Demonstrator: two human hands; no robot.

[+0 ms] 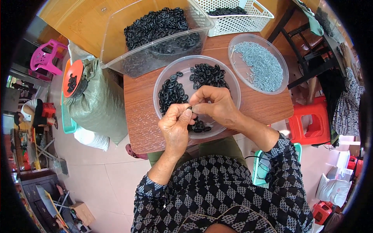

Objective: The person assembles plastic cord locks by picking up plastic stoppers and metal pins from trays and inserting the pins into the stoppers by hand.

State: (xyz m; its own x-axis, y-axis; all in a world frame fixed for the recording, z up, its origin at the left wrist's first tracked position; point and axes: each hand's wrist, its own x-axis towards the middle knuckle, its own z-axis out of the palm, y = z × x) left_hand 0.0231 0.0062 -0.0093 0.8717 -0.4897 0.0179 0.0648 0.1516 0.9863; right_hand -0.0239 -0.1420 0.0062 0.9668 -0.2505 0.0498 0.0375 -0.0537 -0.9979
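Above a brown wood-grained table (143,120), two bare hands met over a round, clear plastic tub (175,66), and the work looked well short of its end. Between thumb and fingers the left hand (175,126) pinched a small, dark, rounded piece (189,108); the right hand (217,106) had its fingertips drawn together right beside it, though whether they gripped it too, or some finer part, I could not tell. Beneath lay small black oval pieces in three lots: a left heap (171,93), a right heap (210,75) and a smaller near heap (200,126). One of these may have been the finished lot, but nothing showed me which. Plenty seemed left, judging by the large, clear rectangular plastic bin (112,42) of similar black pieces beyond the tub, the white perforated plastic basket (241,25) holding more dark ones, and the shallow, round, translucent tray (237,68) thickly spread with short, silvery-blue, screw-like metal bits (264,66).
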